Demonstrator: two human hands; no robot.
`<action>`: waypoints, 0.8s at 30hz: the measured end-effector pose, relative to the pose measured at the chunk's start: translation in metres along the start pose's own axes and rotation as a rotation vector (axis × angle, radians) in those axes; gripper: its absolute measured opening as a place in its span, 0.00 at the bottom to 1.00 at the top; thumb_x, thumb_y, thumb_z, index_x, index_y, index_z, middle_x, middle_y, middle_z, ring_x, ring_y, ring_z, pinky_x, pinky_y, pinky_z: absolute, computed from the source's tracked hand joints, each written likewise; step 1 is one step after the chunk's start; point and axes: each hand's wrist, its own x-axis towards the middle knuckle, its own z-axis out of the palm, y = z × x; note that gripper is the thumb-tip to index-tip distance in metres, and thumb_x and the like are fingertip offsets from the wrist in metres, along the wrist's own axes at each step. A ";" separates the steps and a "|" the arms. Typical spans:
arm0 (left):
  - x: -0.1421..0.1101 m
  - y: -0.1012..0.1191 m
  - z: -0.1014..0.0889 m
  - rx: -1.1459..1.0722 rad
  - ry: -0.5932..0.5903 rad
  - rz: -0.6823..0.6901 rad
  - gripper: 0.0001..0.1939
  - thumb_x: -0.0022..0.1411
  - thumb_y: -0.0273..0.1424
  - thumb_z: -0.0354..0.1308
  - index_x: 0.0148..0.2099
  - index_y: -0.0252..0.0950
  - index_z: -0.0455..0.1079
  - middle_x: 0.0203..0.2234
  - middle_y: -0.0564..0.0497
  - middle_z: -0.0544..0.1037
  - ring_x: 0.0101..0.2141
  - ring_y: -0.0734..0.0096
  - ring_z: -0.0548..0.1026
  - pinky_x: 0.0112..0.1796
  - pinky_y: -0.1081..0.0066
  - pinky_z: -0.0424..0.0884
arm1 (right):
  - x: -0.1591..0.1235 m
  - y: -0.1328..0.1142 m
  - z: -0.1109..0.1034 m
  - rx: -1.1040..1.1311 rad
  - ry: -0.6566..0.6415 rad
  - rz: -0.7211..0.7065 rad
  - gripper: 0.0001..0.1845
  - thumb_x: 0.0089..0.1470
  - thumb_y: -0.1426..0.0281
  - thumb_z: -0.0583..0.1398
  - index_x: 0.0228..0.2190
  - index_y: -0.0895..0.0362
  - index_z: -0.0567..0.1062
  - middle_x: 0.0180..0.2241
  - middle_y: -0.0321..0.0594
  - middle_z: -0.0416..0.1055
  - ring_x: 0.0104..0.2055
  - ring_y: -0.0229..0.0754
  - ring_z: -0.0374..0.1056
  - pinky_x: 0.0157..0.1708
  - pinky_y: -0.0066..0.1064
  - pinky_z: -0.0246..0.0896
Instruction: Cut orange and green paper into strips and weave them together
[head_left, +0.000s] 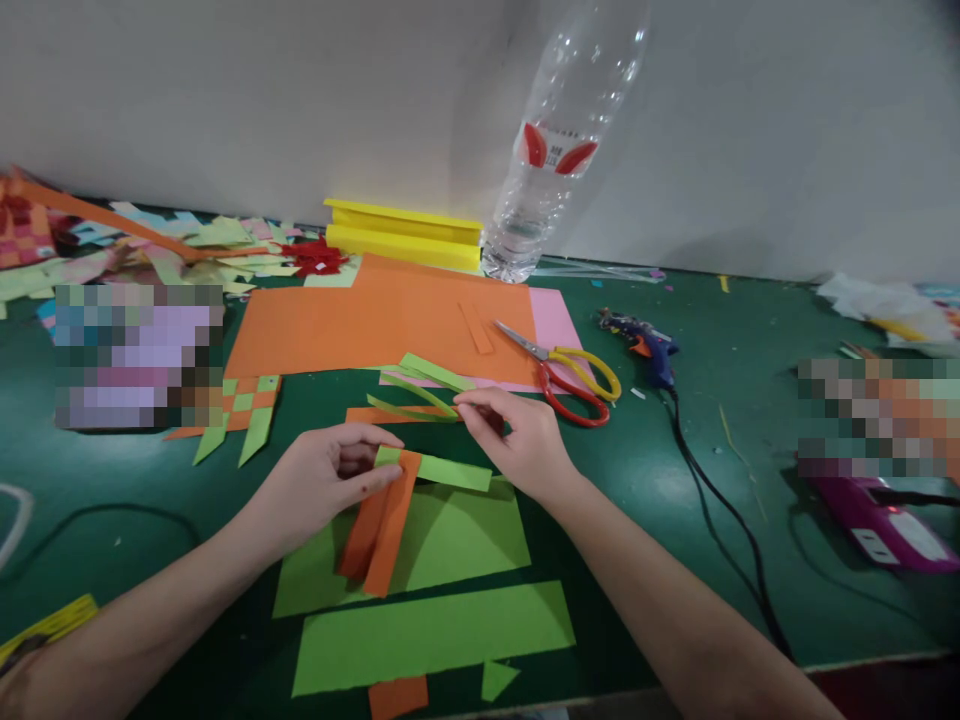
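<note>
Between thumb and fingers, my left hand [322,480] grips crossed paper strips: an orange strip [392,535] hanging down in two lengths, and a green strip [456,473] passing across its top toward the right. Farther back, my right hand [521,440] pinches the end of a thin folded green strip [411,408], whose two lengths spread to the left. Beneath the hands lie a green paper sheet [465,535] and, nearer me, a wide green paper band [435,635]. Another green strip [435,370] and an orange strip [360,414] rest just beyond the fingers.
Orange card [315,325] lies behind, with scissors [551,357] at its right edge. A glue gun [645,345] trails a black cord. At the wall stand a plastic bottle [540,190] and yellow folded card [405,235]. A woven paper piece [244,410] and scraps [217,235] are left.
</note>
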 end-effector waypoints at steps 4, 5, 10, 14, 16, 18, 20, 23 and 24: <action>0.000 -0.001 -0.001 0.024 -0.002 -0.001 0.17 0.55 0.41 0.59 0.42 0.33 0.69 0.17 0.61 0.56 0.20 0.76 0.58 0.22 0.76 0.54 | 0.002 0.007 0.004 -0.109 0.011 -0.160 0.09 0.58 0.72 0.55 0.36 0.57 0.75 0.32 0.42 0.77 0.33 0.40 0.70 0.36 0.32 0.63; 0.000 -0.002 -0.001 0.030 -0.009 -0.001 0.17 0.56 0.41 0.59 0.42 0.33 0.69 0.17 0.60 0.55 0.20 0.76 0.58 0.22 0.76 0.54 | 0.003 0.008 0.004 -0.146 0.004 -0.185 0.09 0.58 0.73 0.55 0.36 0.57 0.75 0.33 0.42 0.77 0.35 0.41 0.70 0.38 0.34 0.63; 0.000 -0.002 -0.002 0.063 -0.027 0.003 0.17 0.57 0.41 0.58 0.42 0.34 0.69 0.17 0.60 0.57 0.20 0.75 0.58 0.23 0.75 0.53 | 0.005 0.009 0.003 -0.279 -0.040 -0.169 0.06 0.56 0.72 0.57 0.34 0.56 0.74 0.36 0.41 0.77 0.40 0.46 0.68 0.41 0.38 0.57; -0.001 -0.001 -0.002 0.074 -0.030 0.002 0.17 0.57 0.42 0.58 0.42 0.34 0.69 0.17 0.59 0.58 0.20 0.75 0.58 0.22 0.75 0.52 | 0.006 0.007 0.000 -0.264 -0.023 -0.145 0.07 0.53 0.68 0.60 0.35 0.56 0.74 0.36 0.42 0.77 0.40 0.46 0.68 0.41 0.38 0.55; -0.002 0.000 -0.002 0.071 -0.030 0.005 0.16 0.57 0.42 0.58 0.42 0.34 0.69 0.17 0.60 0.57 0.20 0.75 0.58 0.22 0.75 0.52 | 0.006 0.008 0.000 -0.254 -0.068 -0.160 0.10 0.53 0.66 0.61 0.39 0.55 0.74 0.39 0.42 0.76 0.42 0.46 0.68 0.42 0.39 0.55; -0.001 0.000 -0.001 0.068 -0.027 0.011 0.16 0.57 0.41 0.58 0.41 0.34 0.69 0.16 0.60 0.56 0.20 0.75 0.57 0.22 0.75 0.52 | 0.006 0.010 0.002 -0.253 -0.122 -0.180 0.12 0.54 0.65 0.61 0.41 0.54 0.74 0.41 0.41 0.76 0.44 0.46 0.67 0.44 0.39 0.55; -0.001 0.001 -0.001 0.068 -0.025 0.011 0.16 0.56 0.41 0.58 0.41 0.34 0.69 0.16 0.60 0.55 0.20 0.76 0.56 0.22 0.75 0.51 | 0.006 0.011 0.004 -0.252 -0.143 -0.197 0.11 0.56 0.66 0.60 0.41 0.54 0.75 0.41 0.41 0.76 0.44 0.45 0.67 0.46 0.40 0.55; -0.001 0.002 0.000 0.068 -0.027 0.012 0.17 0.56 0.42 0.58 0.41 0.34 0.69 0.16 0.61 0.55 0.19 0.76 0.55 0.21 0.75 0.51 | 0.006 0.012 0.004 -0.245 -0.090 -0.197 0.11 0.58 0.66 0.58 0.42 0.54 0.74 0.41 0.41 0.76 0.44 0.44 0.68 0.47 0.40 0.55; -0.001 0.002 0.000 0.066 -0.030 0.010 0.17 0.55 0.42 0.58 0.41 0.34 0.69 0.16 0.61 0.55 0.19 0.76 0.55 0.21 0.75 0.51 | 0.006 0.012 0.003 -0.255 -0.057 -0.185 0.11 0.59 0.66 0.57 0.42 0.55 0.74 0.41 0.41 0.76 0.44 0.45 0.68 0.47 0.40 0.56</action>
